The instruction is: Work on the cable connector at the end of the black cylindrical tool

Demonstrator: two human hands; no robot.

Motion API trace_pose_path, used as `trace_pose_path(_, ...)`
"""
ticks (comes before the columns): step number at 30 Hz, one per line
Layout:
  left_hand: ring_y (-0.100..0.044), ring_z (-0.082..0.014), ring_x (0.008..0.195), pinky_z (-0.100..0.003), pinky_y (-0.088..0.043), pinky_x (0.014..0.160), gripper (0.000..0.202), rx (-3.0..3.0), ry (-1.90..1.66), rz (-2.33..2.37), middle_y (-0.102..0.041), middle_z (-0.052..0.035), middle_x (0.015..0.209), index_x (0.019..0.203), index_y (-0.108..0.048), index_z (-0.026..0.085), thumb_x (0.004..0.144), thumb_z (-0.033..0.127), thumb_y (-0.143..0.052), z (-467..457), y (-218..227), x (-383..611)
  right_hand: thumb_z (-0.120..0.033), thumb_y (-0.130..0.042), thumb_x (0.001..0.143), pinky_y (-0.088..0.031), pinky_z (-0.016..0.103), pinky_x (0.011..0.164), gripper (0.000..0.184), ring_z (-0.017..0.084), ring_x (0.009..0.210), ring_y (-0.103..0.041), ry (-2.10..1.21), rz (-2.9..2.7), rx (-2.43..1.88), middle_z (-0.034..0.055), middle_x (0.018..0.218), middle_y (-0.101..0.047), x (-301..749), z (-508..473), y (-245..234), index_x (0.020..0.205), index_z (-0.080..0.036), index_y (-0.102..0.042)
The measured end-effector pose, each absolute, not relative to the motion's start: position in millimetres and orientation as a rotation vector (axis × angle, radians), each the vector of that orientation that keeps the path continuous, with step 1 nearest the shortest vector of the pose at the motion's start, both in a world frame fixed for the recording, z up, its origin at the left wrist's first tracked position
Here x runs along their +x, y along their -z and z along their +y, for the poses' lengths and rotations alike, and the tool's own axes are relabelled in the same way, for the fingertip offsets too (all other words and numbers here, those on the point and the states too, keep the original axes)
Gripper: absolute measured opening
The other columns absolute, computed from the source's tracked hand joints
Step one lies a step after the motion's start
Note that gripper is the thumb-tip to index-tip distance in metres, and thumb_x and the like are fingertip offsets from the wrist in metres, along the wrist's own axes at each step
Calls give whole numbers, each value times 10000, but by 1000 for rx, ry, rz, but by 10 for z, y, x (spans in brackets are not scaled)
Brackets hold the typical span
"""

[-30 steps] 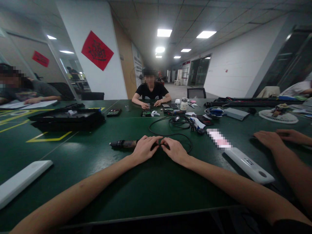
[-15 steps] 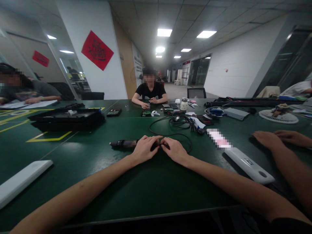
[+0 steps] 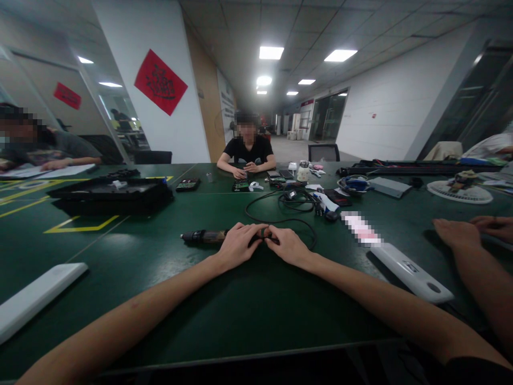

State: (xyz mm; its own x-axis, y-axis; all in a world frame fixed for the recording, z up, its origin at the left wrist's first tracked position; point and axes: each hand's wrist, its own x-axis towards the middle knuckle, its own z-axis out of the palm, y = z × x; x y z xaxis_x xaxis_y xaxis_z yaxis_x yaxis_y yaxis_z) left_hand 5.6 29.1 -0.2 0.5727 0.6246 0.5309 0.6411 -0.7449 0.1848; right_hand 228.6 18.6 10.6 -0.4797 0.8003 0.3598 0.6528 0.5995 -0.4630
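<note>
An electric screwdriver [image 3: 204, 236] lies on the green table with its metal tip pointing left. My left hand [image 3: 239, 245] is closed around its rear part, which the fingers mostly hide. Close against it, my right hand [image 3: 289, 247] pinches at the tool's tail end, where the cable joins; the exact grip there is covered by fingers. From behind the right hand a black cable [image 3: 315, 235] loops back to a coil farther up the table.
A white elongated device [image 3: 417, 272] lies to the right, near another person's hands [image 3: 457, 233]. Another white bar [image 3: 40, 299] is at the left. A black tray [image 3: 108, 195] stands back left. Across the table sits a person [image 3: 248, 147] with circuit boards [image 3: 241, 185].
My fingers have shifted slightly around the screwdriver's tail end. The other person's hands on the right have moved farther right, away from the white device.
</note>
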Motion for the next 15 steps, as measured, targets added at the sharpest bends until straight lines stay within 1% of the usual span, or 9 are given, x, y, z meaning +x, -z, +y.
trace_pose_path(3, -681, -215, 1039, -385, -436, 945, 509, -2740, 905, -1131, -720, -17, 1137, 1453, -483, 304, 963, 269, -620, 296, 7, 61, -251, -625, 981, -376, 251, 674, 124, 147, 713, -576, -356, -2286, -1143, 6, 840, -648, 2293, 205, -105, 1096, -209, -637)
trace_pose_path(7, -679, -205, 1045, -381, -434, 968, 595, -2750, 925, -1099, -717, -10, 1159, 1511, -417, 313, 952, 231, -605, 291, 15, 55, -247, -627, 972, -327, 245, 638, 119, 131, 656, -529, -356, -2299, -1131, -21, 774, -611, 2309, 226, -109, 1084, -207, -637)
trace_pose_path(10, -677, -199, 1045, -381, -433, 972, 555, -2757, 932, -1102, -717, -8, 1173, 1491, -439, 314, 966, 207, -581, 295, 24, 53, -253, -632, 967, -313, 239, 634, 127, 124, 645, -515, -378, -2310, -1115, -29, 760, -597, 2321, 229, -126, 1084, -203, -638)
trace_pose_path(12, -680, -201, 1039, -384, -435, 968, 525, -2753, 937, -1124, -720, -9, 1160, 1471, -458, 306, 969, 224, -591, 301, 28, 54, -254, -635, 965, -314, 236, 637, 132, 121, 643, -513, -393, -2310, -1116, -34, 751, -591, 2324, 227, -137, 1086, -202, -641)
trace_pose_path(15, -685, -201, 1017, -387, -437, 973, 544, -2759, 951, -1150, -725, -5, 1123, 1475, -451, 302, 958, 256, -615, 303, 24, 53, -250, -634, 962, -315, 233, 634, 137, 119, 634, -510, -413, -2304, -1124, -41, 727, -577, 2324, 223, -147, 1089, -201, -646)
